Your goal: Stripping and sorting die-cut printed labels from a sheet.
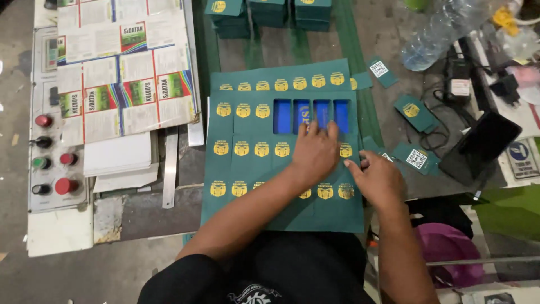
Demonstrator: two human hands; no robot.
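A large dark green printed sheet (253, 169) with rows of yellow emblems lies in front of me on the work surface. Several card-sized pieces are out of its second row, leaving blue rectangular gaps (312, 115). My left hand (315, 152) lies flat on the sheet just below those gaps, fingers spread, pressing on a card. My right hand (377, 177) is at the sheet's right edge, thumb and fingers pinching a green card there. Loose green cards (416, 157) lie to the right.
Stacks of green cards (270, 14) sit at the far edge. Printed label sheets (124, 73) cover a control panel with red and green buttons (53, 163) at left. A metal ruler (170, 169), a plastic bottle (444, 28), a black phone (486, 141) and cables lie around.
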